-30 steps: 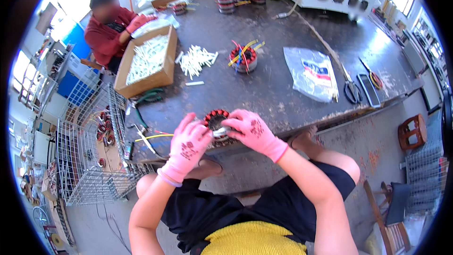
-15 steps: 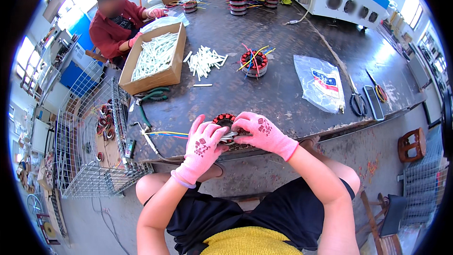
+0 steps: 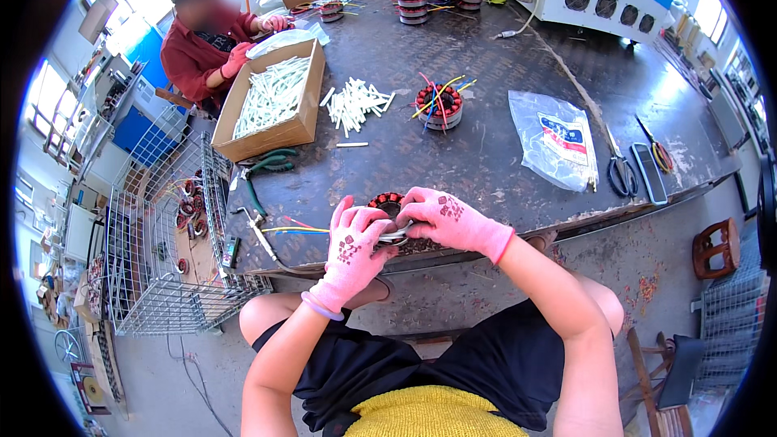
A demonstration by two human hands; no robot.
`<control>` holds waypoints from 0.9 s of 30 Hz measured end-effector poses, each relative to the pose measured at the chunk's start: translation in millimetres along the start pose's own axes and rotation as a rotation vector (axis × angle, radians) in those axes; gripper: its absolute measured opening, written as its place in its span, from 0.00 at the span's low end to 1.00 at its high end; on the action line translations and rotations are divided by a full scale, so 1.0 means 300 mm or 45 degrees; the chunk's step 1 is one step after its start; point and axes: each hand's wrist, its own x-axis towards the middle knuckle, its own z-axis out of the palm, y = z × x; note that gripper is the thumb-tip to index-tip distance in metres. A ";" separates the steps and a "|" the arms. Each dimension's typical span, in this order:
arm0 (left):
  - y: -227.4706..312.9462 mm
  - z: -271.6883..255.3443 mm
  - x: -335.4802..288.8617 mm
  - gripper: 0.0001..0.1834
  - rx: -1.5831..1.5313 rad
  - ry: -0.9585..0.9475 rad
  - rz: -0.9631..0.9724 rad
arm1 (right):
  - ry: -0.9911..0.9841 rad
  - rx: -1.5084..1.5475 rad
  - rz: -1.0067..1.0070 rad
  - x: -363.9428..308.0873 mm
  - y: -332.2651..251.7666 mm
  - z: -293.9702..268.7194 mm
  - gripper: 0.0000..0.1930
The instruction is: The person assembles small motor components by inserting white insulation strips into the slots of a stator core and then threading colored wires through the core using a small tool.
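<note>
At the table's near edge, a motor stator with red windings sits between my pink-gloved hands. My left hand is closed on its left side, where blue, yellow and red lead wires stick out to the left. My right hand grips its right side with bent fingers. Whitish strands show between the fingertips of both hands; whether they are sleeves or wires I cannot tell. Fingers cover much of the stator's near side. Farther back stands another stator, with coloured leads over its top.
White tubes fill a cardboard box, with a loose pile beside it. Green-handled pliers and a thin metal-tipped tool lie left. A plastic bag, scissors and a phone lie right. A co-worker sits far left.
The whole view has shifted slightly. Both hands stay at the stator with small finger movements, and the red lead now stands apart above the others. The co-worker's hands have moved a little.
</note>
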 end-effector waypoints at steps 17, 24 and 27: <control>-0.005 0.017 0.001 0.25 -0.083 0.007 -0.019 | -0.343 -0.282 0.263 0.125 -0.038 -0.058 0.12; -0.018 0.012 -0.009 0.22 -0.018 -0.007 -0.005 | -0.252 -0.591 0.184 0.124 -0.106 -0.029 0.08; -0.016 0.014 -0.017 0.22 -0.005 0.013 0.001 | 0.060 -0.384 0.124 0.024 -0.108 0.008 0.08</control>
